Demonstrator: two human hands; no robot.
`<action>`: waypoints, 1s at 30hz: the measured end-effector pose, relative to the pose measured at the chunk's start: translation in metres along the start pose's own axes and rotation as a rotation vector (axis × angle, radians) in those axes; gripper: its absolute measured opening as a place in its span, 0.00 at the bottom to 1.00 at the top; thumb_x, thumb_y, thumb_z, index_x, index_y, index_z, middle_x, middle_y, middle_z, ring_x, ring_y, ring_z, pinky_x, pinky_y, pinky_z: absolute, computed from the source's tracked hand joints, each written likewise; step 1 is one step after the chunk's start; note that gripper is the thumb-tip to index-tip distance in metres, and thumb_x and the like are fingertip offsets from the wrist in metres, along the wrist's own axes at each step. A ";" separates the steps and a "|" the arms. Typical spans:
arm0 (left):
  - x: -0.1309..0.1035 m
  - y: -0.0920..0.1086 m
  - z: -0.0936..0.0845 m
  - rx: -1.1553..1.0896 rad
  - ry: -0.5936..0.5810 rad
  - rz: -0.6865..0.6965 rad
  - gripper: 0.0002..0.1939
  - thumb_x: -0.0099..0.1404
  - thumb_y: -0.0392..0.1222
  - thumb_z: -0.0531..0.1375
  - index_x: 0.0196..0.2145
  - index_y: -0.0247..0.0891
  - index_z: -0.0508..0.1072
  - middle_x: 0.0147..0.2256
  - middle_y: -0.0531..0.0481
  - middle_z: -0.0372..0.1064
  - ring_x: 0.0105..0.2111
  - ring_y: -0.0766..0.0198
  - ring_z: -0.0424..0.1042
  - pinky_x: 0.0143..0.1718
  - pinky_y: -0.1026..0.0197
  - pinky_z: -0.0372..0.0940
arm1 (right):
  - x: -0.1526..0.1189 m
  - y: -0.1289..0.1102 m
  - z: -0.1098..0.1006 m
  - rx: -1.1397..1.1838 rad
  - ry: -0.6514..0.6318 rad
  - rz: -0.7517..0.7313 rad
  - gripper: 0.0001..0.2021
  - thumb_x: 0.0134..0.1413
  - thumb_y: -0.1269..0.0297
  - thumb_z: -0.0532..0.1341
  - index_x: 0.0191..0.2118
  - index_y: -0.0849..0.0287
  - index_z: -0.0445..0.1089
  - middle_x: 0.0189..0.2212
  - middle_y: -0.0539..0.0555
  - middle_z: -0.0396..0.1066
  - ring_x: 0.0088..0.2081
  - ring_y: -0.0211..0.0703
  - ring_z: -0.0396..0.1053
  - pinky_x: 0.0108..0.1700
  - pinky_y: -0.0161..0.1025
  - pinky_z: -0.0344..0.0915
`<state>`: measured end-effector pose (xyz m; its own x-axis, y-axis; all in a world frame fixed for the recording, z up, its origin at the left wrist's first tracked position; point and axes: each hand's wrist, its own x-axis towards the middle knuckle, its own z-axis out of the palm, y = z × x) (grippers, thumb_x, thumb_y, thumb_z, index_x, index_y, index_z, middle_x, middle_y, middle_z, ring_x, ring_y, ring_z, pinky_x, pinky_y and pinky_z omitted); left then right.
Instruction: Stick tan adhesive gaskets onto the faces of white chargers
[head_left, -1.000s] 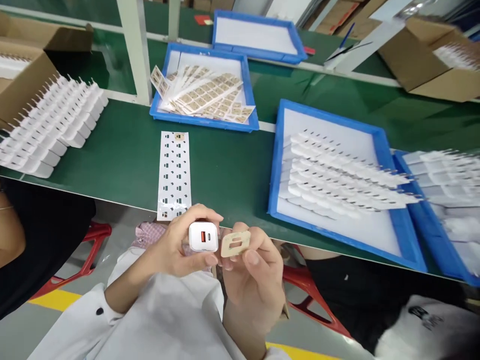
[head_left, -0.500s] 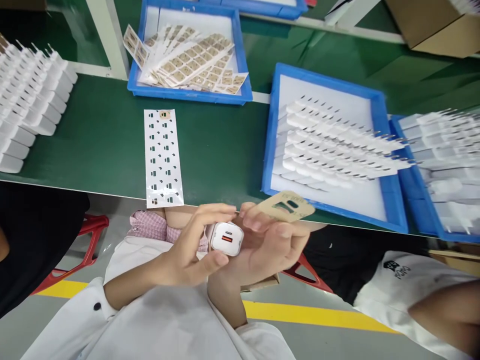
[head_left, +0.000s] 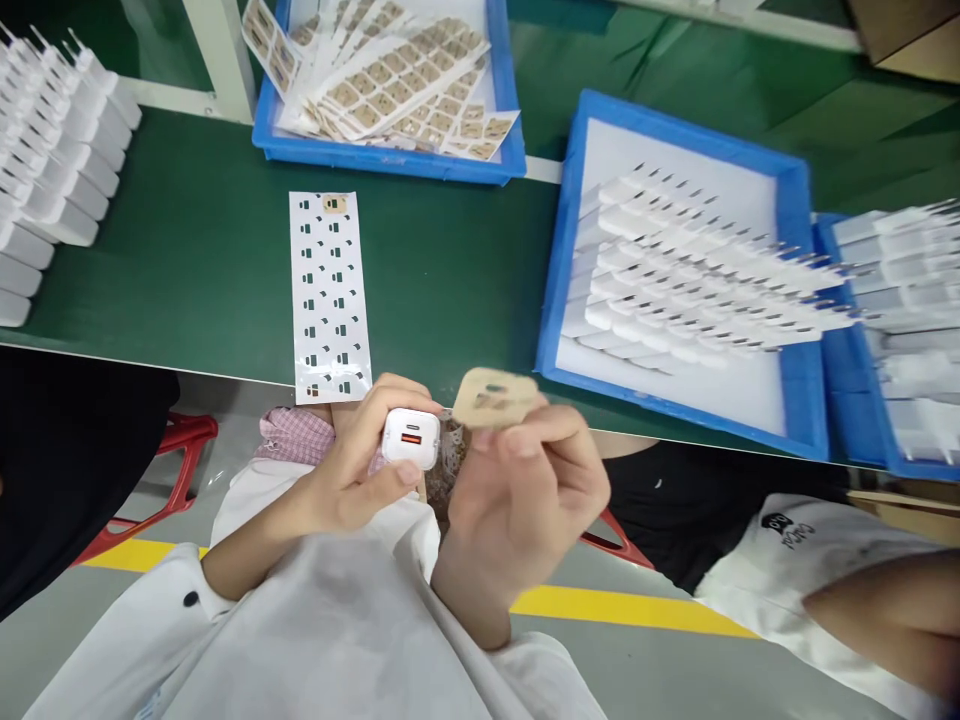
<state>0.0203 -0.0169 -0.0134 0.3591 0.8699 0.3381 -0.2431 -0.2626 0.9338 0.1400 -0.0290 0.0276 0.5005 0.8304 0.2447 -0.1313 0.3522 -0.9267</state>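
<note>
A white charger [head_left: 412, 437] with one small slot and one red-orange USB port is gripped in my left hand [head_left: 352, 465], its port face turned up toward me. Beside it, my right hand [head_left: 525, 490] pinches a tan sticker [head_left: 495, 398] with cut-outs between thumb and fingers; motion blurs the sticker a little. The two are close together but apart, just off the table's front edge. On the green table beyond lies a white backing sheet [head_left: 330, 300] with rows of dark cut-outs and one tan sticker left at its top right.
A blue tray [head_left: 390, 168] at the back holds tan sticker sheets. White chargers with metal pins fill another blue tray [head_left: 551, 330] on the right, with more beyond it. Stacked chargers [head_left: 60, 170] stand at far left. Seated people are on both sides; a sleeve [head_left: 810, 580] shows at right.
My left hand has moved left with the charger. My right hand has come away from the charger, turning the sticker and bringing it left. The view has shifted slightly.
</note>
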 end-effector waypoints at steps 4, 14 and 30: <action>0.006 0.008 -0.007 0.126 0.027 0.149 0.23 0.72 0.56 0.56 0.57 0.40 0.66 0.48 0.43 0.67 0.49 0.53 0.69 0.48 0.50 0.68 | -0.018 -0.012 -0.012 0.026 -0.164 0.240 0.14 0.61 0.59 0.67 0.26 0.54 0.67 0.21 0.46 0.61 0.24 0.37 0.60 0.29 0.36 0.60; 0.005 0.015 0.001 0.114 0.086 0.127 0.24 0.75 0.60 0.47 0.53 0.39 0.67 0.45 0.45 0.66 0.45 0.56 0.69 0.44 0.51 0.68 | -0.027 -0.011 0.005 0.078 -0.181 0.267 0.18 0.60 0.56 0.68 0.24 0.54 0.63 0.18 0.44 0.55 0.21 0.35 0.53 0.25 0.35 0.53; 0.009 0.014 0.001 0.121 0.101 0.142 0.22 0.74 0.58 0.48 0.51 0.39 0.68 0.46 0.44 0.67 0.43 0.56 0.71 0.42 0.51 0.70 | -0.029 -0.004 0.003 0.091 -0.207 0.185 0.12 0.61 0.62 0.66 0.27 0.54 0.66 0.21 0.45 0.59 0.23 0.36 0.59 0.26 0.36 0.59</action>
<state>0.0209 -0.0131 0.0029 0.2354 0.8565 0.4593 -0.1725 -0.4283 0.8870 0.1236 -0.0532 0.0252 0.2773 0.9511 0.1359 -0.2844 0.2164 -0.9340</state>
